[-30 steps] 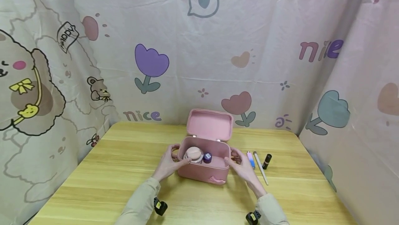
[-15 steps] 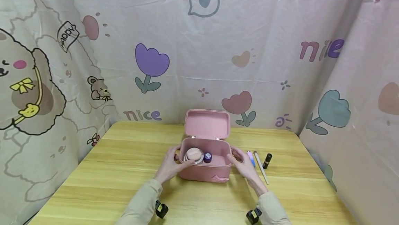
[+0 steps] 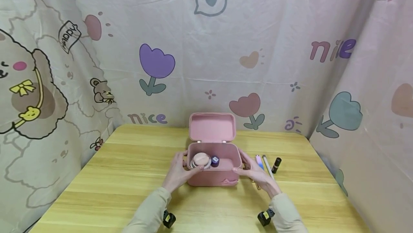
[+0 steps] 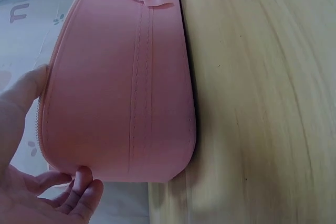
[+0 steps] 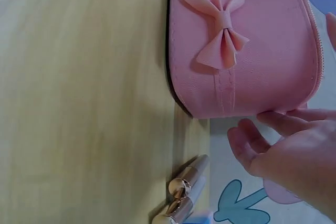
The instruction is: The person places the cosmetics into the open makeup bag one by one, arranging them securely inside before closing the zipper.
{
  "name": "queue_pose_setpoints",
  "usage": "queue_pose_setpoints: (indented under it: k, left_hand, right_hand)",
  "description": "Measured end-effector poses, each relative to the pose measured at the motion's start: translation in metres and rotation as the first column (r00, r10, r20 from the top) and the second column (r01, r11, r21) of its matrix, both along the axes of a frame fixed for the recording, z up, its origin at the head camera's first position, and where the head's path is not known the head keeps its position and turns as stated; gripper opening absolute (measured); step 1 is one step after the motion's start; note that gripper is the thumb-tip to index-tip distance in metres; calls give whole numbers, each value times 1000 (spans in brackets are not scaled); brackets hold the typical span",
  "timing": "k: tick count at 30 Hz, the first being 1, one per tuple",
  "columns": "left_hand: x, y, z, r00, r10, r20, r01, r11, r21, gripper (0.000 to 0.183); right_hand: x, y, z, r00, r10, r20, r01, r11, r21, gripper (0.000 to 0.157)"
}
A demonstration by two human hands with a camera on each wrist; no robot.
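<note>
A pink makeup case (image 3: 211, 178) with a bow on its front stands on the table, its lid (image 3: 212, 127) raised at the back. My left hand (image 3: 178, 172) holds its left end, thumb over the front rim and fingers bent against the side, as the left wrist view confirms. At the other end my right hand (image 3: 255, 172) holds the case, thumb at the front rim and fingers touching the side. Inside, on the left, sits a round container with a pale powder puff (image 3: 201, 159) on top. Beside it is a small dark purple jar (image 3: 215, 161).
Right of the case lie a pink-and-blue tube (image 3: 259, 162), a white stick (image 3: 267, 166) partly behind my hand, and a black lipstick-like tube (image 3: 276, 165). Gold-ended tubes (image 5: 181, 186) lie under my right hand. A patterned curtain (image 3: 193, 46) hangs around the wooden table (image 3: 122, 175).
The case has turned slightly, so its front faces me more squarely and its lid has shifted left. My right hand has moved slightly right with the case's right end.
</note>
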State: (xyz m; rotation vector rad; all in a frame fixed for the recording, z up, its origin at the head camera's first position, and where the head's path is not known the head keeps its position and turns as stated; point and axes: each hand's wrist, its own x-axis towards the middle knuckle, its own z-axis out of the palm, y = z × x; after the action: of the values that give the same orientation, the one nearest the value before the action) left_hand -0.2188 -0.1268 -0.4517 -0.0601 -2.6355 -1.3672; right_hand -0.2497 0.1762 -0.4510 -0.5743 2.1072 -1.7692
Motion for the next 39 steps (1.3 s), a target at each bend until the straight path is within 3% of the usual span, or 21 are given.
queue_pose_setpoints:
  k: [7, 11, 16, 23, 27, 31, 39]
  left_hand:
    - [2, 0, 2, 1000, -10, 12, 10, 1000, -22, 89]
    - [-3, -5, 4, 1000, -20, 15, 20, 1000, 7, 76]
    - [-17, -18, 8, 1000, -20, -18, 22, 996, 90, 59]
    - [-37, -30, 12, 996, -80, 44, 68, 972, 226, 72]
    - [-48, -32, 16, 994, -96, 59, 80, 968, 238, 81]
    - [-62, -30, 19, 985, -110, 131, 69, 957, 283, 77]
    - [-77, -25, 27, 978, -91, 186, 38, 961, 274, 76]
  right_hand:
    - [-3, 2, 0, 1000, 13, -14, -12, 1000, 20, 95]
    - [-5, 0, 1, 1000, 1, -10, -1, 1000, 21, 94]
    - [-5, -1, 1, 1000, -18, -7, 19, 1000, 25, 95]
    - [-3, -3, 0, 1000, -30, -1, 30, 999, 12, 96]
    - [-1, -3, 1, 999, -38, -2, 38, 999, 13, 97]
    - [0, -5, 1, 998, -63, -21, 64, 998, 20, 97]
    - [1, -12, 0, 981, -180, -74, 186, 979, 85, 95]
